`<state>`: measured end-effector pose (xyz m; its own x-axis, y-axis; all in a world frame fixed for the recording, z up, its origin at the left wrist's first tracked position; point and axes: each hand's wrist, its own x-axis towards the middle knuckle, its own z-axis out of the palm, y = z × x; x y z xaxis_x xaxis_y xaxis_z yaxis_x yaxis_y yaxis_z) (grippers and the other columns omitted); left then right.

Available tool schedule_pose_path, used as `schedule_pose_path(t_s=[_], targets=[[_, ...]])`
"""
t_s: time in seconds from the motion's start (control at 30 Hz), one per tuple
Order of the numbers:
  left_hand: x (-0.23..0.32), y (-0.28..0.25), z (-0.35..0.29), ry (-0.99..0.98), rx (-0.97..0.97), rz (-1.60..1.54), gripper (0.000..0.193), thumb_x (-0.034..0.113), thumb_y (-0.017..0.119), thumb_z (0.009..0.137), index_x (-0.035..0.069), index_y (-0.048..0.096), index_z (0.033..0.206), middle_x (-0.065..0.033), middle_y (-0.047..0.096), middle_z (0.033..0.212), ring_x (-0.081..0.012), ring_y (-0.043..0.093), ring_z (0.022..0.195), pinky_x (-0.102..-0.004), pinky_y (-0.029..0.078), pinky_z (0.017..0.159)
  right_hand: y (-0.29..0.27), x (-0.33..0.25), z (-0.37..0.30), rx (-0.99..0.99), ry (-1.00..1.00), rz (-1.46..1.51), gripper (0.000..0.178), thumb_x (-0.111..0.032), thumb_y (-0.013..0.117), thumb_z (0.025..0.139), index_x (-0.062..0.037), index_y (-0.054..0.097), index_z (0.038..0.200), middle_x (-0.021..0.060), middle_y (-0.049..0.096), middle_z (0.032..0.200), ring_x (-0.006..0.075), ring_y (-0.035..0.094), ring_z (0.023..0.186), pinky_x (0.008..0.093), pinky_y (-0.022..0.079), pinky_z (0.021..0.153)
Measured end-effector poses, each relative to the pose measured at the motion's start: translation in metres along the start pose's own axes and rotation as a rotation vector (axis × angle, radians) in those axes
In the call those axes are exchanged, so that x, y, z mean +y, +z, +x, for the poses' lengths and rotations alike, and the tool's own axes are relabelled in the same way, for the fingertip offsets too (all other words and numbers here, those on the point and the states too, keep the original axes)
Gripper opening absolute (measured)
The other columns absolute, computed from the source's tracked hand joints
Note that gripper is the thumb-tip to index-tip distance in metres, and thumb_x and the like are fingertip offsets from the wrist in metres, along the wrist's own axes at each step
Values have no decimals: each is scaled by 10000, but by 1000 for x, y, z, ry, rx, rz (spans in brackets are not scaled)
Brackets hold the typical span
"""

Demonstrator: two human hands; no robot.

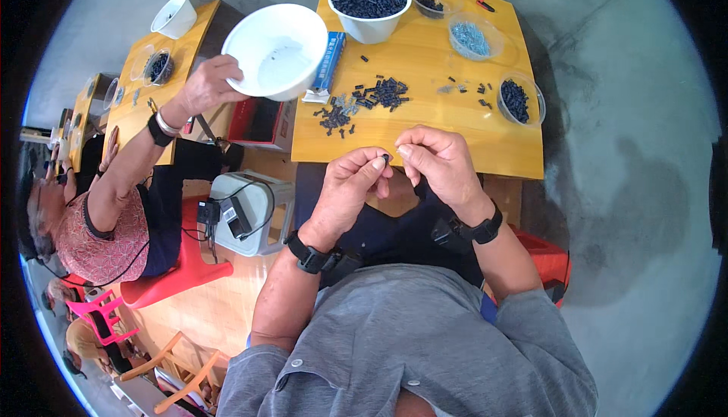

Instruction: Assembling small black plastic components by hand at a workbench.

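My left hand [350, 188] is closed in a pinch on a small black plastic piece [386, 158], just past the table's near edge. Close beside it, my right hand [444, 167] has thumb and forefinger pressed together; whatever they hold is too small to make out. Beyond my hands, a loose pile of black plastic pieces [387, 92] lies on the yellow table [444, 144]. Small grey-clear pieces [347, 105] are mixed in at its left, with smaller black pieces [334, 120] nearer me. A few more black bits [484, 103] are scattered at the right.
A white bucket [371, 30] heaped with black pieces stands at the back. Clear tubs hold black pieces [514, 101] and bluish pieces [470, 38]. At left, a co-worker's hand [208, 83] grips a white bowl [277, 51] beside a blue box [329, 62]. A grey stool [254, 208] stands below.
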<state>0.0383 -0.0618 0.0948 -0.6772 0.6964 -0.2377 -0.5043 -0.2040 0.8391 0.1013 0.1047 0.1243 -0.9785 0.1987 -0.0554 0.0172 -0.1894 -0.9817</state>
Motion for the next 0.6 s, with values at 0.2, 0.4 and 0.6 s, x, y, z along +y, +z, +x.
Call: schedule_pose_path(t_s=[0.2,0.4,0.6], targets=[[0,6,2,-39,1,39,143,99,526,945,6,630,975,-19,617,800,-76,544,622,-210,447,574,6,0,-3,-4,-6,-146,100,-45,567,895,23,632,863,2,560,733,42,518,582,190,424,498],[1,7,0,-57,-1,79,129,86,547,932,5,645,950,-14,622,784,-73,560,627,-200,460,576,6,-2,-4,-13,-68,-260,77,-20,566,878,30,619,853,22,555,767,65,531,626,206,444,561],[8,10,-3,-15,-7,168,119,74,578,911,3,663,953,-22,653,785,-69,586,644,-193,473,579,9,-1,-6,-19,-20,-220,61,-6,568,860,37,604,837,42,555,781,94,578,692,235,479,613]])
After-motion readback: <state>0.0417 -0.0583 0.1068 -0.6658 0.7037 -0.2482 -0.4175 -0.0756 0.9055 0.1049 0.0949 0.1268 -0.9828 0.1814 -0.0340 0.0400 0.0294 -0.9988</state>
